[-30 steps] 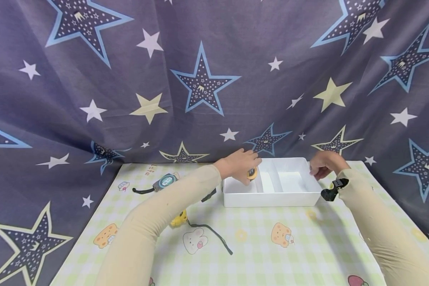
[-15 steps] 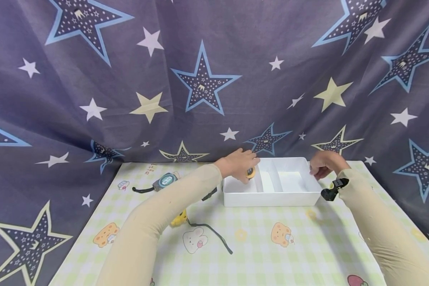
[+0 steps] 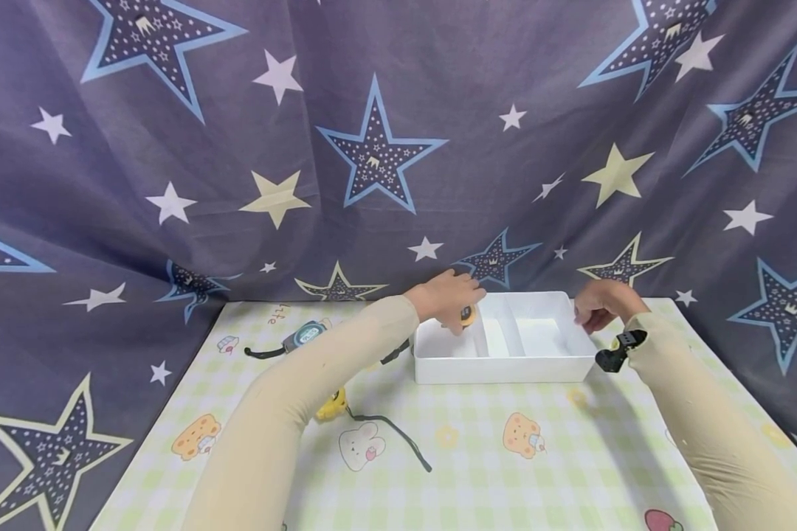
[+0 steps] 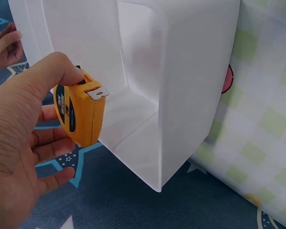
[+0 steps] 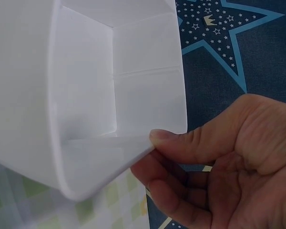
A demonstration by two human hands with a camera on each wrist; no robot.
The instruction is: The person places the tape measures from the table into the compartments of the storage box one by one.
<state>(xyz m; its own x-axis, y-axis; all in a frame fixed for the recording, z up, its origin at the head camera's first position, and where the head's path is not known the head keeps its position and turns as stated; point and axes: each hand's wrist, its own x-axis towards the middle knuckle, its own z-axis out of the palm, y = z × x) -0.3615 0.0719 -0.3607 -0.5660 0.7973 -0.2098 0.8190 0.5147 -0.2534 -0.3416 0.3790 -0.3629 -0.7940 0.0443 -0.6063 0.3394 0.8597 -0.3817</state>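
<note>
My left hand [image 3: 446, 301] is over the left compartment of a white divided box [image 3: 505, 370]. It holds a yellow-orange tape measure [image 4: 93, 112] between thumb and fingers; the metal hook on the tape's end shows in the left wrist view. In that view the tape measure appears close to the box's walls, and I cannot tell whether it touches them. At the box's right end, my right hand [image 3: 603, 306] pinches the wall, thumb on the inner side and fingers outside, as the right wrist view shows.
Left of the box lies a grey and teal stopwatch [image 3: 305, 335] with a black strap. Nearer, partly behind the left sleeve, is a yellow object [image 3: 332, 405] with a black cord [image 3: 398, 434]. A black strap end [image 3: 395, 352] lies beside the box. A starry curtain [image 3: 378, 251] hangs behind.
The left hand and the tape measure have risen slightly and shifted a little toward the back of the box. The right hand and the box stay where they were.
</note>
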